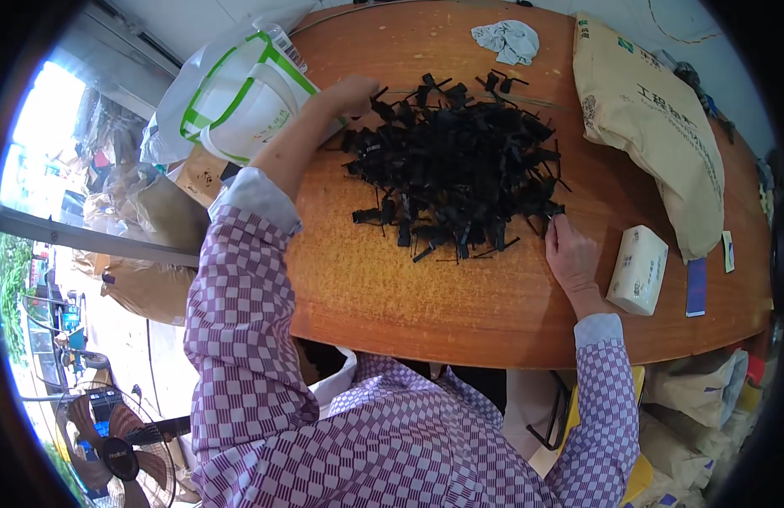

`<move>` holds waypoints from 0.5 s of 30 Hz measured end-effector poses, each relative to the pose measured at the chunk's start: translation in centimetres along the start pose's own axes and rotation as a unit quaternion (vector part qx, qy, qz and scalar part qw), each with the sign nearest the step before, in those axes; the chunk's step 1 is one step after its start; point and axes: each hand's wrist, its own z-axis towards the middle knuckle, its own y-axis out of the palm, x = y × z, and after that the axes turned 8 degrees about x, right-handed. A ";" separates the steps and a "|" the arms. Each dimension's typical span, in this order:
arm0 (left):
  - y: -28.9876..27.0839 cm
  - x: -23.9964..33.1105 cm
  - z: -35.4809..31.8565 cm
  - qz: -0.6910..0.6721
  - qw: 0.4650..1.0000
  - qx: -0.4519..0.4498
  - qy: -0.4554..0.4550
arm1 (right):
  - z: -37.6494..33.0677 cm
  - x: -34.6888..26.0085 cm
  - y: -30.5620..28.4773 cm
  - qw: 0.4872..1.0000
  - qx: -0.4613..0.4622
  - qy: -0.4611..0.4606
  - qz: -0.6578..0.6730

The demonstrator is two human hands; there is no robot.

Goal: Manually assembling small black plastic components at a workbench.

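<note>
Wooden round surface point(392, 296) fills most of the view. Near right, the right hand point(571, 254) rests flat-ish, its fingertips pinching a black piece at the heap's near-right edge. Between both hands sprawls the pile of black plastic clips point(455, 165), wider left to right. Far left, the left hand point(351, 93) curls closed on clips at its corner.

The rounded, reddish-brown wooden bench point(426, 296) carries a heap of small black plastic clips point(455, 161) at its middle, a crumpled grey cloth point(506, 40) at the far edge, a tan printed sack point(654, 127) along the right edge, and a white tissue pack point(638, 269) by the near right corner.
</note>
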 end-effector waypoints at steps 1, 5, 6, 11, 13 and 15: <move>-0.7 0.0 -0.8 -0.045 0.998 0.039 0.021 | 0.1 0.0 -0.1 1.000 0.005 -0.003 0.000; -3.9 4.6 -5.3 -0.340 0.939 0.040 -0.022 | -0.2 0.9 -0.3 1.000 0.016 -0.002 -0.013; -3.9 5.1 -7.0 -0.337 0.940 0.044 -0.027 | 0.1 0.5 -0.4 1.000 0.023 -0.007 -0.002; -2.0 9.4 -13.0 -0.523 0.852 0.003 0.011 | -0.2 0.4 0.2 0.999 0.044 -0.030 -0.001; -0.3 10.8 -14.8 -0.548 0.836 0.017 -0.034 | -0.7 0.1 0.1 0.996 0.070 -0.049 0.034; 0.9 11.7 -15.9 -0.555 0.829 0.036 -0.058 | -0.7 0.2 0.0 0.994 0.077 -0.056 0.042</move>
